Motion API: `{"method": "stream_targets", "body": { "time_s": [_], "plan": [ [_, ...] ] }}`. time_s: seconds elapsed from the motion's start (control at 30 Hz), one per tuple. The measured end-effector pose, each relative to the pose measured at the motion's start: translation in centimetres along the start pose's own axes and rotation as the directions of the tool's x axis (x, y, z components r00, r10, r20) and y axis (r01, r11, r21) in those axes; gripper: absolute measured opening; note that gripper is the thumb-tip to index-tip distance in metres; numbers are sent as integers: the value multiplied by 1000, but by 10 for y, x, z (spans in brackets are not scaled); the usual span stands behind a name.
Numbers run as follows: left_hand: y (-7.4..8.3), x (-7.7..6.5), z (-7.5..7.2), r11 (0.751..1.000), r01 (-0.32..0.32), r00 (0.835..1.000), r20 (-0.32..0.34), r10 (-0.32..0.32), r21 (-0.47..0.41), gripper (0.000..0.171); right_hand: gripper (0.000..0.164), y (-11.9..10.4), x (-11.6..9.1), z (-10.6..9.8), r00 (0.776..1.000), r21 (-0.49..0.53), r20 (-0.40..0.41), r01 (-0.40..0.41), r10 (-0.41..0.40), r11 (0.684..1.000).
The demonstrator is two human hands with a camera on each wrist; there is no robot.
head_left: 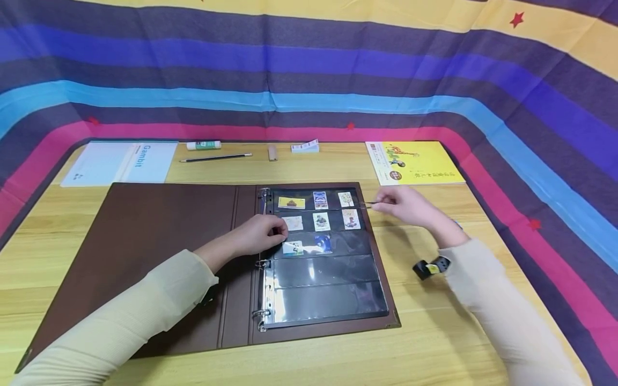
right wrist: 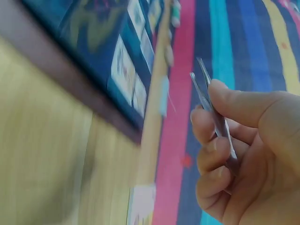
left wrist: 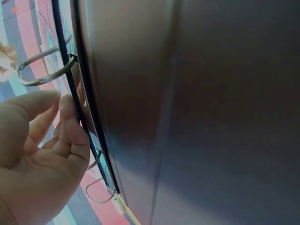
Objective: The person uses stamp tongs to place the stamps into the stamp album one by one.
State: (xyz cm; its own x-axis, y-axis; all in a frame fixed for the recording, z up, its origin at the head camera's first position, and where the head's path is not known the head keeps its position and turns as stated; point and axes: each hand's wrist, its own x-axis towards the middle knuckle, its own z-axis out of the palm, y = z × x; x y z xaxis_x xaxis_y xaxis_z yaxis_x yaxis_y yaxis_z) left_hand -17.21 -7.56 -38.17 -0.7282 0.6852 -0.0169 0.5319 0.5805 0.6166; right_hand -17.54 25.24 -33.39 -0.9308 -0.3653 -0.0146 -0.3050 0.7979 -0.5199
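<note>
A brown ring binder lies opened flat, with a black pocket page on its right side. Several stamps fill the page's upper rows, and its lower two rows hold none. My right hand grips metal tweezers between thumb and fingers; their tips are slightly parted in the right wrist view. In the head view the tweezers reach over the page's right edge, by the top-right stamp. My left hand, fingers loosely bent, rests at the page's left side by the binder rings.
Along the back lie a pale blue book, a glue stick, a pencil, an eraser, a small stack of paper strips and a yellow book. A striped cloth hangs behind the wooden table.
</note>
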Motion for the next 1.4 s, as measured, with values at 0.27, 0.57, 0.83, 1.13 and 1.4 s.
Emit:
{"method": "stream_targets", "body": {
  "time_s": [0.27, 0.57, 0.83, 1.13, 1.4],
  "plan": [
    [-1, 0, 0, 1000, 3, 1000, 10, -3, 15, 10, 25, 67, -68, -31, 958, -64, -231, -191, 172, 980],
    [-2, 1, 2, 999, 28, 999, 14, -28, 19, 10, 33, 115, -126, -37, 901, -110, -216, -405, 376, 908],
    [-2, 1, 2, 999, 27, 1000, 11, -27, 25, 10, 36, 125, -132, -30, 902, -118, -125, -426, 413, 897],
    [-3, 1, 2, 999, 15, 1000, 7, -15, 32, 10, 32, 114, -104, -20, 937, -73, -144, -330, 318, 941],
    [-1, -1, 0, 1000, 12, 1000, 6, -13, 23, 10, 38, 114, -111, -36, 903, -113, -65, -429, 424, 896]
  ]
}}
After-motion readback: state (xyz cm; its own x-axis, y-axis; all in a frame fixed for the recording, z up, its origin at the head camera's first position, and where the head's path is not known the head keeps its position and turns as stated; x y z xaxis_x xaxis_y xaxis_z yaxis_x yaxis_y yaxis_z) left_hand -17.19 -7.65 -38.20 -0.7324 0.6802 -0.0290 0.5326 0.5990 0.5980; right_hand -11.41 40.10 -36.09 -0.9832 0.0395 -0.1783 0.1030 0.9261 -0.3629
